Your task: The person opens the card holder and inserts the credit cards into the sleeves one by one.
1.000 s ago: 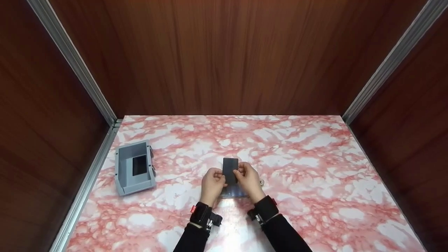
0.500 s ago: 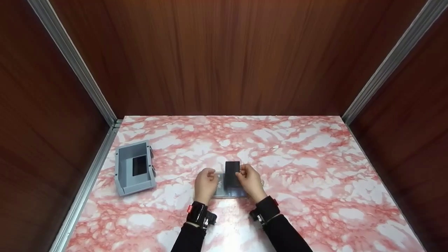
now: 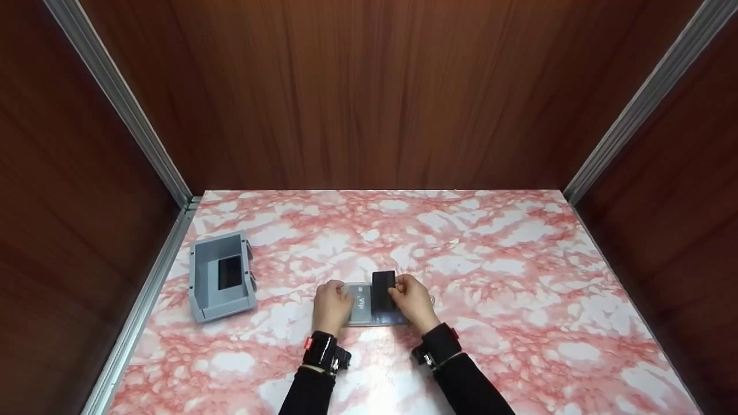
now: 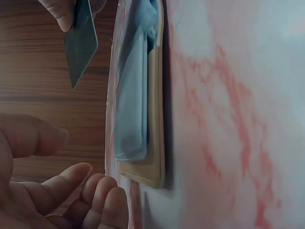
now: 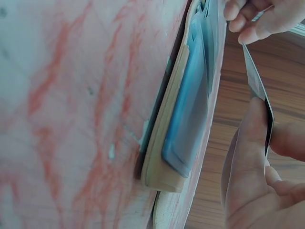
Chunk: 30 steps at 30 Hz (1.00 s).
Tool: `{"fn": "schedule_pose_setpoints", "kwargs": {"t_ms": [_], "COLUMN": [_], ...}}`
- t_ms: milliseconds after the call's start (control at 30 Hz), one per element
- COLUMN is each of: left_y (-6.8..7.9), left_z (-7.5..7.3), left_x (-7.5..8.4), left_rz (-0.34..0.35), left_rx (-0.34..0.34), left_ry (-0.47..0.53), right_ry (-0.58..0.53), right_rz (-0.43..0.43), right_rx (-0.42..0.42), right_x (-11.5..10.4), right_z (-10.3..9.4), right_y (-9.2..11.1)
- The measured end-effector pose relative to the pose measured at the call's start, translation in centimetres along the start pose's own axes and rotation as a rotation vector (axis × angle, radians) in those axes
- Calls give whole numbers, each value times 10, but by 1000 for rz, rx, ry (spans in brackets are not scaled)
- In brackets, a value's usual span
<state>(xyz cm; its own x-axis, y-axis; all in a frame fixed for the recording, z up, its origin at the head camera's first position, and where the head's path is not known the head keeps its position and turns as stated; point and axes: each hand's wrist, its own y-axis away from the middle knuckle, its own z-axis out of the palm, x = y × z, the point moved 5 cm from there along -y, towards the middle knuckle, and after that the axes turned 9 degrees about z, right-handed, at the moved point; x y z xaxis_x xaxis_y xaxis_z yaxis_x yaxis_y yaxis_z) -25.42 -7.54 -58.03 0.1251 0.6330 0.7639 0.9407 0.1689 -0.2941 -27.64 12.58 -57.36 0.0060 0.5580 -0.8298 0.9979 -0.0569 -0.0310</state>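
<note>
A card holder (image 3: 360, 305) lies spread on the table, with clear plastic sleeves (image 4: 133, 105) and a tan cover (image 4: 157, 162). Lettering shows through its left side. My right hand (image 3: 413, 300) pinches a dark card (image 3: 383, 285) by its right edge between thumb and fingers, above the holder. In the right wrist view the card (image 5: 255, 76) stands tilted, thumb on one face. My left hand (image 3: 333, 302) is at the holder's left edge. The left wrist view shows this hand's fingers (image 4: 107, 195) loosely bent, thumb apart, nothing between them.
A grey plastic bin (image 3: 222, 308) with a dark rectangle (image 3: 230, 272) inside stands at the left of the red-and-white marbled table (image 3: 490, 346). Brown wood-grain panels (image 3: 369, 92) and metal rails (image 3: 138, 121) enclose the table. A small round metal piece (image 3: 432, 300) shows beside my right hand.
My left hand has let go of the card and moved left to the holder's left edge, uncovering its lettering. My right hand has lowered the card slightly toward me.
</note>
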Motion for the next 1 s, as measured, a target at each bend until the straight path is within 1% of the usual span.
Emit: {"fn": "schedule_pose_setpoints", "kwargs": {"t_ms": [100,233,400,567,800,1000], "left_y": [0,-1,-1,-1,-3,-3], "left_z": [0,1,3,6,7,7], "left_x": [-3,-7,-10,-11,-13,-13], "left_rz": [-27,-49,-66,-90,-86,-98], "left_rx": [-37,-74,-114,-156,-170,-187], "left_ry": [-29,-55,-60,-63,-105,-100], "right_ry": [-3,8,53,117,133,148], "right_rz": [23,32,30,47,38,43], "right_rx": [-20,-40,-58,-54,-97,-103], "right_x": [2,3,4,7,9,10], "right_z": [1,2,3,4,7,8], "right_y": [-1,-1,1,0,1,0]}}
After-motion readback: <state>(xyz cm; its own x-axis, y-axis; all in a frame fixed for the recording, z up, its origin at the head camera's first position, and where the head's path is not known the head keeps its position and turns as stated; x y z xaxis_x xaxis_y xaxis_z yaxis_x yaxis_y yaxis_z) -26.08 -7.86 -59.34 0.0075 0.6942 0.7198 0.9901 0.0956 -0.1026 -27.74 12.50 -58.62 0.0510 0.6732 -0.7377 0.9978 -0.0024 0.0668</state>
